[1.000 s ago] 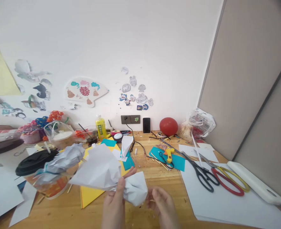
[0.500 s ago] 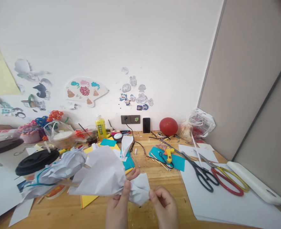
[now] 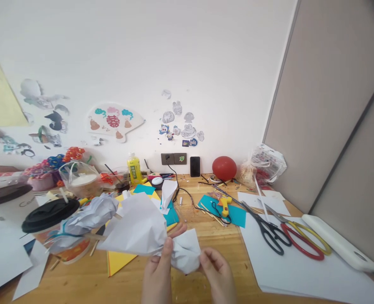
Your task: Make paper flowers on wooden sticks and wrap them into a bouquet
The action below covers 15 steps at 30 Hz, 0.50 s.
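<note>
Where pinched, crumpled white paper.

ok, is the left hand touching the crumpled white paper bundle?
Touching. The head view shows the left hand pinching the crumpled white paper bundle at its gathered waist, thumb pressed over the paper.

white crumpled paper, red balloon, yellow bottle

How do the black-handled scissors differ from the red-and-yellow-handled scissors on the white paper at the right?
The black-handled scissors have dark, rounder loops; the red-and-yellow-handled scissors have one red and one yellow loop, both longer and thinner. The black pair lies nearer the glue gun, the coloured pair nearer the wall panel. Both lie flat on white paper, untouched, handles towards the person.
</note>
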### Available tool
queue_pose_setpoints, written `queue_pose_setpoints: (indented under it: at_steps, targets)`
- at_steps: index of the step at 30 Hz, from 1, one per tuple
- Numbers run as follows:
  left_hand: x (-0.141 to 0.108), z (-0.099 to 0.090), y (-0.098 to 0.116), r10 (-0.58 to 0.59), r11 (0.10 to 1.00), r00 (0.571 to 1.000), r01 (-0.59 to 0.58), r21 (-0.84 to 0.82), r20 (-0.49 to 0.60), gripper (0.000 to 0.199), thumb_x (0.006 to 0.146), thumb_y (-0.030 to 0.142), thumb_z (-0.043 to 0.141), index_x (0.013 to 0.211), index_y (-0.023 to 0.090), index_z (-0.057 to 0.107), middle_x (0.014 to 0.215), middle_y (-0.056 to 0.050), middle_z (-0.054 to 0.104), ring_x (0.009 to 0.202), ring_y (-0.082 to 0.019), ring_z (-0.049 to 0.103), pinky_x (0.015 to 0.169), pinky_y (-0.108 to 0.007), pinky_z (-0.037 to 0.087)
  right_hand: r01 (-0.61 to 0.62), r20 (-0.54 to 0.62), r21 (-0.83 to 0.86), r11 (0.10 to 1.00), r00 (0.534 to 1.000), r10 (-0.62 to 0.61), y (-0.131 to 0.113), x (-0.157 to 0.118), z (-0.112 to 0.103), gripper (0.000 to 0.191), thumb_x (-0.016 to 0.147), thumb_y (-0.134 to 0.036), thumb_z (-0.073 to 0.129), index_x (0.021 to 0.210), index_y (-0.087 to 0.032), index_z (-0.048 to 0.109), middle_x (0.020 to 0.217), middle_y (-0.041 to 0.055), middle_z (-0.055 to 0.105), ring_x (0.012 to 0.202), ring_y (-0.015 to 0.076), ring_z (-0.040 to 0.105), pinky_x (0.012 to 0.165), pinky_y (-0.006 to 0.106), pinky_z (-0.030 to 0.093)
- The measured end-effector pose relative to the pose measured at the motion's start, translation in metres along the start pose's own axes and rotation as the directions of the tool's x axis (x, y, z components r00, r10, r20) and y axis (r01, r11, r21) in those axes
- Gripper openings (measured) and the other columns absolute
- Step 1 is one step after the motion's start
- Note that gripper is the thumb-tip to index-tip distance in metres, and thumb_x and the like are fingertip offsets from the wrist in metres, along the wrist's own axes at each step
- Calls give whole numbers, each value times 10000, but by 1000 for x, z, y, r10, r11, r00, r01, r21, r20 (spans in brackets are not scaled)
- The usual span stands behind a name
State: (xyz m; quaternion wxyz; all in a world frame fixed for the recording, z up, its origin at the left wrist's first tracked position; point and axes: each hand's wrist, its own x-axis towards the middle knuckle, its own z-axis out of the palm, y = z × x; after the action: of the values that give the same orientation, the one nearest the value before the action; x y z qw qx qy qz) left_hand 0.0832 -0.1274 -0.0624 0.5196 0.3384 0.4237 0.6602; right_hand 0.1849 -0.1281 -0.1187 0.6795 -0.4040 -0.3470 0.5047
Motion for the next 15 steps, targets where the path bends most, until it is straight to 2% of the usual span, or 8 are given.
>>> queue_pose_setpoints:
  at_steps: [4,8,12,15]
  targets:
    - [-1,3,-2,-34,999,999,34,-36,-9,480,626,534,688,907,146,728,1065,-120,682,1118,-309,536,960,-387,414,16,-10,31,999,1000,-16,-2,2,-1,365,600,-509,731,582,-166,609,553,-1,570,555,135,504,533,217,422]
    - [-2,6,0,-82,996,997,81,-44,-15,459,646,490,691,938,136,712,1081,-123,675,1092,-299,555,901,-355,449,-39,-20,85,996,999,41,1,1,-1,363,627,-520,710,614,-171,613,591,4,590,573,143,525,551,228,446]
    - [5,8,-1,-95,992,994,90,-92,-55,480,650,517,676,940,135,700,1022,-114,694,993,-272,607,760,-299,495,57,8,32,998,998,-58,7,-2,2,375,598,-512,733,772,-186,667,711,43,661,660,185,586,593,248,473]
    - [10,10,-4,-116,985,992,109,-136,-42,457,652,510,682,920,141,691,975,-106,703,956,-250,618,725,-279,493,137,57,-48,989,989,-134,8,-4,5,318,623,-479,728,746,-190,680,753,52,669,722,200,605,658,254,479]
